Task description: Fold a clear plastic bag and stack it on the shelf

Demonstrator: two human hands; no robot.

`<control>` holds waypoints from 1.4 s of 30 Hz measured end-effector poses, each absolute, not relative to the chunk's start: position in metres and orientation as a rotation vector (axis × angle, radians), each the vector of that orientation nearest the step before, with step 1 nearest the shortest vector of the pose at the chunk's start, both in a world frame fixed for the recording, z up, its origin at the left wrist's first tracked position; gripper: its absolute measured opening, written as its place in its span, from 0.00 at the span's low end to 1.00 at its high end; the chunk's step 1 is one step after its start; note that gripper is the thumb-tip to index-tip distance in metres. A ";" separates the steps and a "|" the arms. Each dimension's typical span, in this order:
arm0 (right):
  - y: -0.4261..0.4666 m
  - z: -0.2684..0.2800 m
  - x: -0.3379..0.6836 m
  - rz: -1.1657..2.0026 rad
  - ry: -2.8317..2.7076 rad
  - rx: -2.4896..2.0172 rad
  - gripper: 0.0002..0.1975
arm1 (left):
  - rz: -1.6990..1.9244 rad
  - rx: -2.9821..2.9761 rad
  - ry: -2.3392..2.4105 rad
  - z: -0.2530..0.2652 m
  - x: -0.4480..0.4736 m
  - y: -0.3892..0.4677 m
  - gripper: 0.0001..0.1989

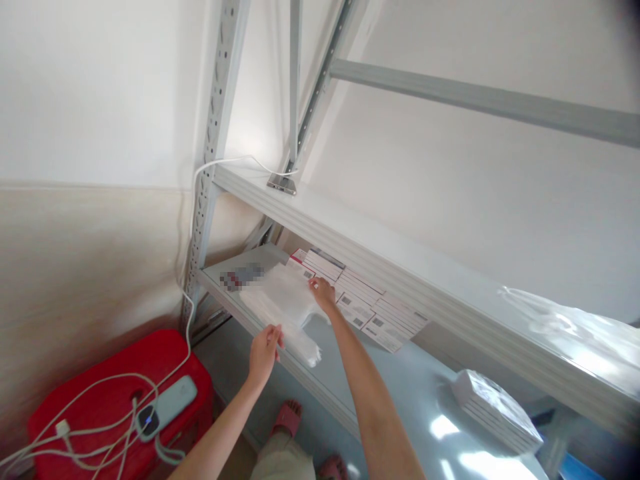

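A stack of clear plastic bags (280, 300) lies on the middle shelf (330, 380) of a grey metal rack. My left hand (263, 352) grips the near edge of the stack at the shelf's front lip. My right hand (323, 293) rests on the far side of the stack, fingers touching it, right beside a row of white and red flat boxes (360, 300) lined up at the back of the shelf.
An upper shelf (400, 267) overhangs the boxes, with a small metal device (281, 183) and white cable on it. A wrapped white bundle (495, 410) sits on the shelf at right. A red stool (120, 407) with a power bank (165, 407) and cables stands lower left.
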State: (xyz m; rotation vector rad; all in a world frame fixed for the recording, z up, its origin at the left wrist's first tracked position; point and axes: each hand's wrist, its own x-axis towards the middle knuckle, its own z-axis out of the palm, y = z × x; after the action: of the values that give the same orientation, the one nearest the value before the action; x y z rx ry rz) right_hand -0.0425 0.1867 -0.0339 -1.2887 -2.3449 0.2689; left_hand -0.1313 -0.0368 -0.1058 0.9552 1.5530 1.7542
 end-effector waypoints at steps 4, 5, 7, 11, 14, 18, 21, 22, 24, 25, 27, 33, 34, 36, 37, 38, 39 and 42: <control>0.175 -0.029 -0.029 0.157 -2.343 -1.241 0.16 | 1.744 0.934 1.641 -0.110 -0.132 -0.044 0.26; 0.173 -0.028 -0.024 0.161 -2.309 -1.227 0.17 | 1.762 0.938 1.669 -0.110 -0.132 -0.048 0.26; 0.166 -0.027 -0.008 0.182 -2.212 -1.190 0.18 | 1.795 0.945 1.723 -0.108 -0.131 -0.056 0.26; 0.147 -0.046 0.046 0.241 -2.015 -1.125 0.17 | 1.797 1.055 1.762 -0.102 -0.117 -0.073 0.25; 0.124 -0.078 0.105 0.250 -1.884 -1.221 0.17 | 1.680 1.270 1.671 -0.095 -0.088 -0.078 0.23; 0.083 -0.119 0.192 0.169 -1.643 -1.546 0.20 | 1.381 1.645 1.401 -0.087 -0.030 -0.074 0.22; 0.054 -0.132 0.247 0.050 -1.498 -1.741 0.21 | 1.105 1.903 1.217 -0.086 0.018 -0.058 0.20; 0.046 -0.133 0.260 0.015 -1.453 -1.785 0.21 | 1.074 1.974 1.189 -0.086 0.035 -0.048 0.19; 0.035 -0.134 0.276 -0.032 -1.395 -1.834 0.21 | 1.116 2.097 1.171 -0.090 0.069 -0.021 0.14; 0.031 -0.135 0.279 -0.039 -1.400 -1.845 0.22 | 1.157 2.146 1.170 -0.093 0.087 -0.005 0.11; 0.027 -0.137 0.279 -0.025 -1.473 -1.863 0.23 | 1.137 2.215 1.187 -0.100 0.121 0.027 0.10; 0.027 -0.142 0.269 0.065 -1.614 -1.923 0.23 | 0.939 2.367 1.371 -0.145 0.184 0.085 0.18; 0.028 -0.142 0.270 0.083 -1.613 -1.919 0.22 | 0.924 2.401 1.372 -0.153 0.186 0.088 0.19; 0.030 -0.143 0.273 0.098 -1.597 -1.902 0.22 | 0.914 2.432 1.378 -0.165 0.187 0.093 0.20; 0.031 -0.143 0.274 0.095 -1.585 -1.892 0.22 | 0.918 2.433 1.383 -0.169 0.187 0.095 0.21; 0.033 -0.144 0.276 0.087 -1.571 -1.884 0.21 | 0.925 2.429 1.388 -0.172 0.186 0.096 0.21; 0.034 -0.144 0.277 0.078 -1.560 -1.878 0.21 | 0.930 2.424 1.393 -0.173 0.185 0.098 0.22; 0.034 -0.147 0.278 0.096 -1.561 -1.859 0.21 | 0.921 2.415 1.400 -0.173 0.184 0.100 0.23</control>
State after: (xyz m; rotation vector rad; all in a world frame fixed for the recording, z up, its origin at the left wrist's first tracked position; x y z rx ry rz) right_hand 0.2779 0.0344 -0.1467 -1.8590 -1.5614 0.0962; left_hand 0.1842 0.1000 -0.1728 2.4147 1.4003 0.9214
